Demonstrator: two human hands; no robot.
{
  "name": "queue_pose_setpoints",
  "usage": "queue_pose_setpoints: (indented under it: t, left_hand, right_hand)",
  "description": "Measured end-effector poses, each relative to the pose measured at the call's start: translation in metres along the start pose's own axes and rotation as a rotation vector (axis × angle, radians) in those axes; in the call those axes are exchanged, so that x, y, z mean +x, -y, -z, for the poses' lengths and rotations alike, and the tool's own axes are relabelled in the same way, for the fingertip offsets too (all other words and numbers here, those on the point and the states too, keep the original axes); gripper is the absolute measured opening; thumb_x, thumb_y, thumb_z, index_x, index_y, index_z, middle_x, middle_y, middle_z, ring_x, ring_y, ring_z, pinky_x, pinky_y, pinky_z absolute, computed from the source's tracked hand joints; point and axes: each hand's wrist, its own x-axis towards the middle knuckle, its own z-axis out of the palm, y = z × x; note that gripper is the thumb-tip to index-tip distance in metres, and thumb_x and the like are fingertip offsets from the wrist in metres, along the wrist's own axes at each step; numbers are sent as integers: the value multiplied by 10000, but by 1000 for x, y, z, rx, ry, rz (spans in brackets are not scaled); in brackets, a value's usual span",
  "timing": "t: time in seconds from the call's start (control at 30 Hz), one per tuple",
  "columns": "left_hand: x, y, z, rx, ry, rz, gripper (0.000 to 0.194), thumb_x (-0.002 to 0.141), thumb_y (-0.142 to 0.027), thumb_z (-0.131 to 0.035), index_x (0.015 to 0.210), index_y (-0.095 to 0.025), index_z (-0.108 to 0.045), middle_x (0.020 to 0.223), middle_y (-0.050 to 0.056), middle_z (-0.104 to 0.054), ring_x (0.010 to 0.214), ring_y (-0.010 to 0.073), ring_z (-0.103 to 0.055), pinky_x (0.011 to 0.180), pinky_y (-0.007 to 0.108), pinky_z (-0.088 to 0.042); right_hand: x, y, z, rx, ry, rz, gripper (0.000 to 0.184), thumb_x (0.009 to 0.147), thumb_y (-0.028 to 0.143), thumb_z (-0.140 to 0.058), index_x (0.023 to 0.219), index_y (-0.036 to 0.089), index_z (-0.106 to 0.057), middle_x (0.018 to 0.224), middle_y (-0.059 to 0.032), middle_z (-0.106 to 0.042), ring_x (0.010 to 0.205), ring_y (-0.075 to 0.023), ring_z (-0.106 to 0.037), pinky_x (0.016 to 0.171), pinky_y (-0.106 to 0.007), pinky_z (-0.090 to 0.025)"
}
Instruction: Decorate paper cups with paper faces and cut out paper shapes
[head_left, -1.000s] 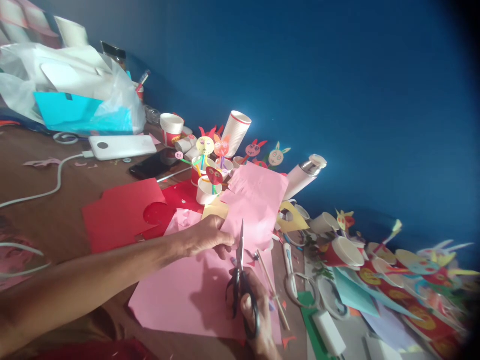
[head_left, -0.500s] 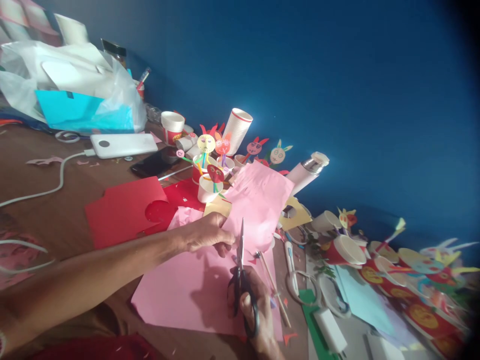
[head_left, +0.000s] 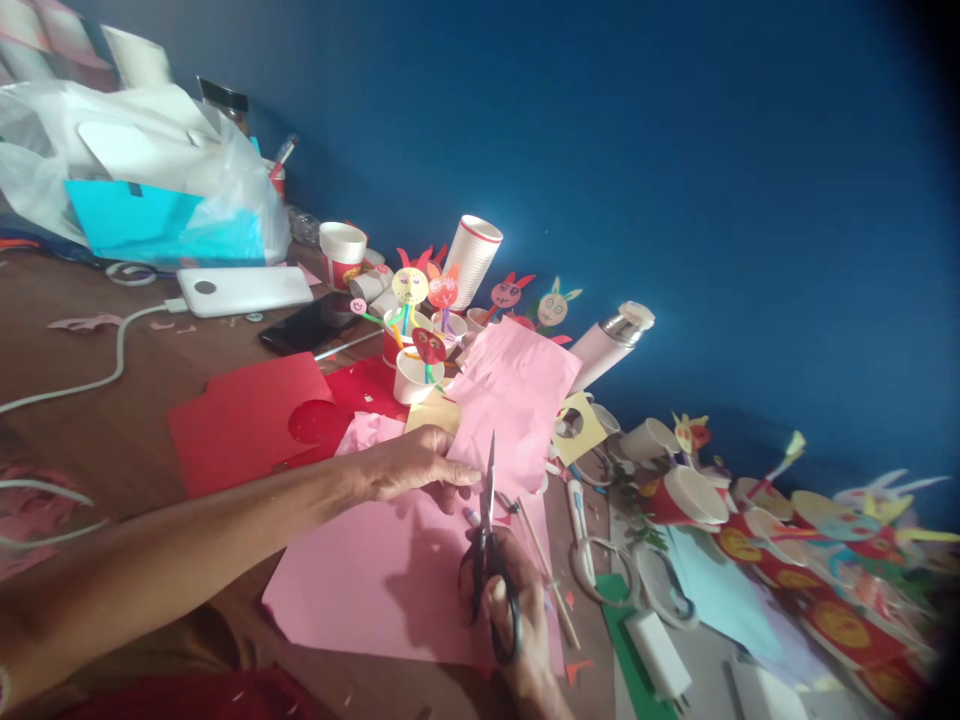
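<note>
My left hand [head_left: 431, 468] pinches the lower left edge of a sheet of pink paper [head_left: 517, 395], which is held up off the table. In my right hand [head_left: 517, 600] is a pair of scissors [head_left: 489, 530] with black handles, its blades pointing up at the sheet's lower edge. The blades look nearly closed; whether they are biting into the paper I cannot tell. Beneath both hands a larger pink sheet [head_left: 352, 590] lies flat, with their shadow on it. Red paper [head_left: 247, 405] with a round cutout is left of the hands.
Paper cups with face puppets [head_left: 420, 375] stand behind the sheet, beside a thermos [head_left: 611, 340]. A power bank [head_left: 244, 290] and a phone [head_left: 311, 322] lie to the left. On the right are a utility knife [head_left: 577, 515], a charger [head_left: 656, 650] and more decorated cups [head_left: 690, 495].
The held pink sheet has tilted and shifted slightly left. The scissors have turned a little, and their blades now lean slightly more to the right.
</note>
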Motion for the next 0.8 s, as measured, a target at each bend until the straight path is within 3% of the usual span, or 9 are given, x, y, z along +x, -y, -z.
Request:
queue_pose_setpoints:
  t: [0.4,0.8]
  left_hand:
    - [-1,4,-19,-117,-130,63,305,583,-364,-753,676,-104,-625,665,46,-630,531,108,-530,464,233,-445]
    - [3,6,-20,-66,-251,25,136,592,-236,-642,631,-109,-615,589,24,-606,488,107,-517,495,256,-451]
  right_hand:
    - [2,-9,-2,2,-99,37,578,710,711,-530,972,195,-541,528,41,-496,420,-94,-416,391,-204,-339]
    - [1,-5,-4,55,-21,7,578,709,706,-541,982,197,-524,551,44,-484,442,-91,-416,403,-200,-360]
